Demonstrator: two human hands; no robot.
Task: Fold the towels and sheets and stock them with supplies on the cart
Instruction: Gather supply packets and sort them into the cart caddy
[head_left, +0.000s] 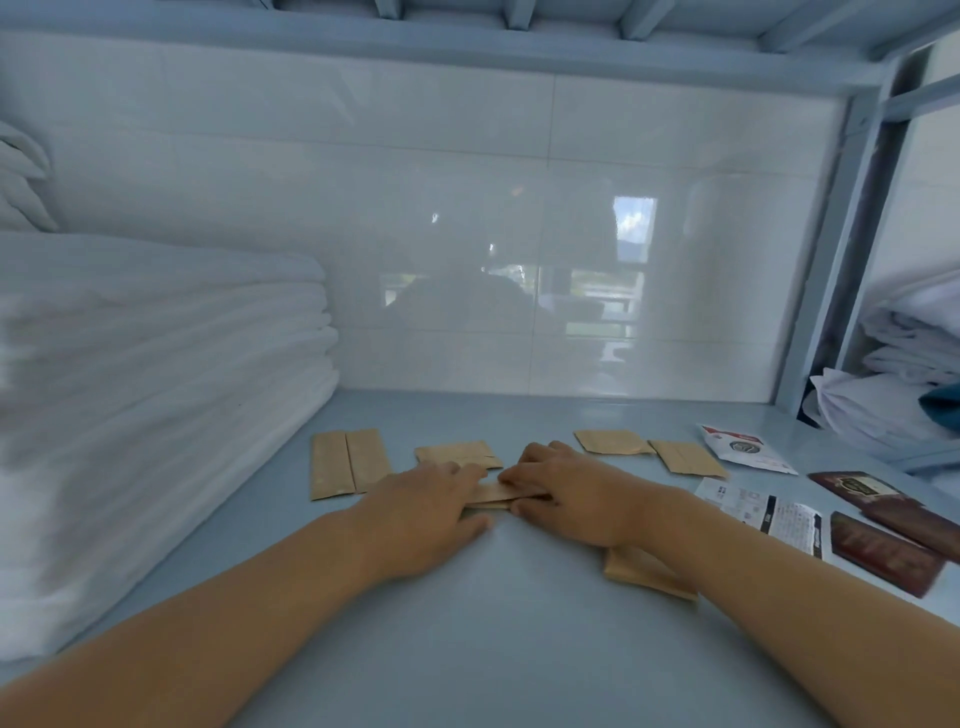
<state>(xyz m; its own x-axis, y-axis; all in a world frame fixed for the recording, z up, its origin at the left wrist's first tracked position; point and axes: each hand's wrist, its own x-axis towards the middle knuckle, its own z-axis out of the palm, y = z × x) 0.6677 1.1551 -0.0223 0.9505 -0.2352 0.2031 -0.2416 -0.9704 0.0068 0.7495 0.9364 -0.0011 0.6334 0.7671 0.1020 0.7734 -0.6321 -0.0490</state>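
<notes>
Fingers of both hands are laid nearly flat, close together, on a small stack of brown paper packets (493, 493) at the middle of the pale blue shelf (467, 623). The stack is pressed between the left hand (426, 512) and the right hand (563, 499); fingertips meet over it, and the thumbs are set against its near edge. Whether the packets are pinched or only pressed cannot be told. Both palms face down, wrists low, forearms extended from the near corners toward the centre.

Just beyond the hands, one flat brown packet (457, 453) is seen. Two long packets (345, 463) lie side by side to the left, two more packets (649, 449) to the far right, and another packet (644, 574) is partly covered by the right forearm. White printed sachets (745, 447) and dark red sachets (883, 551) are spread at the right edge. Folded white towels (156, 374) are stacked high on the left of the shelf. Crumpled white linen (904, 364) is held in the adjoining compartment on the right.
</notes>
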